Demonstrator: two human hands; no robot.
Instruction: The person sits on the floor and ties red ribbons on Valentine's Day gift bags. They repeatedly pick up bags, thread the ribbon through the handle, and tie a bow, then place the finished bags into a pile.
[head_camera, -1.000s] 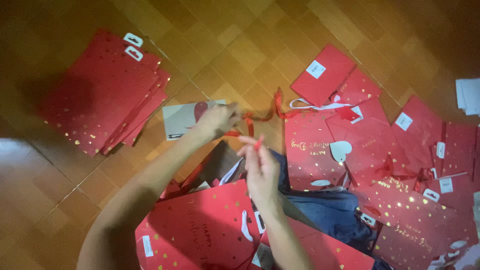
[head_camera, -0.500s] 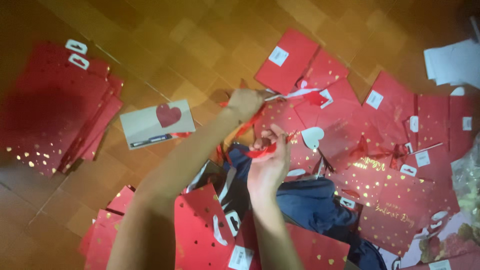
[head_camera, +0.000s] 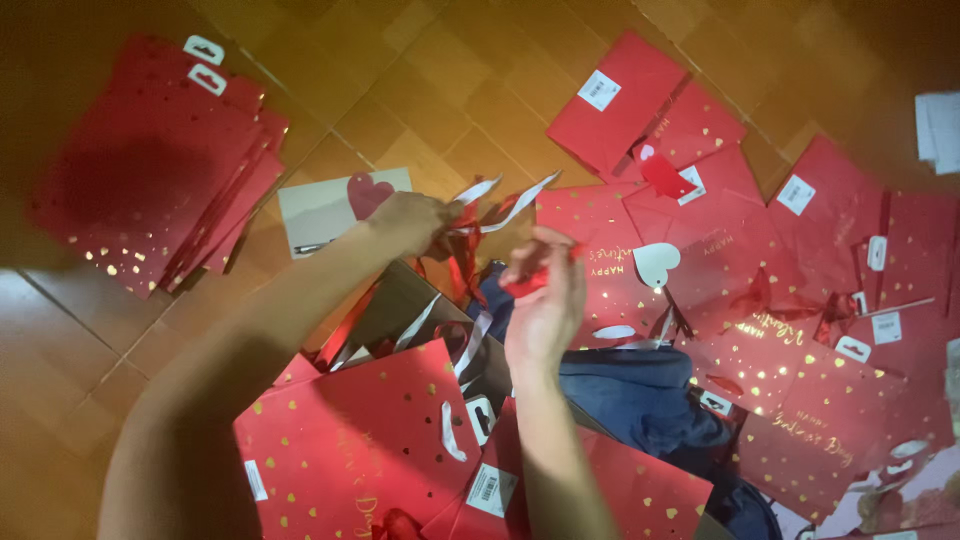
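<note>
Since half a second ago my view has slid left and down: the stack of red bags (head_camera: 150, 170) now sits fully in the upper left of the frame, and both hands have drawn closer together at centre.

Surroundings: wooden parquet floor (head_camera: 420, 90) under everything. Spread of flat red gift bags (head_camera: 800, 330) with gold hearts fills the right half, white labels showing on several, a white heart tag (head_camera: 655, 263) among them. White card with a red heart (head_camera: 325, 205) lies just left of centre, partly under my left hand. More red bags (head_camera: 350, 450) overlap at the bottom centre, across my forearms. Dark blue cloth (head_camera: 640, 400) sits lower centre-right, between the bags. White papers (head_camera: 940, 125) at the far right edge.

Left hand (head_camera: 410, 222): closed in a pinch on the ribbons (head_camera: 495, 205), at their left end. Right hand (head_camera: 545, 300): fingers curled shut round a red ribbon piece (head_camera: 525, 283), just right of and below the left hand.

Ribbons: thin strips, red on one face and white on the other, fanning up and right from the left hand's grip; further red strands hang down between the two hands. Blur hides how many strands there are, and I cannot tell whether the red piece in the right hand joins the same bundle.
</note>
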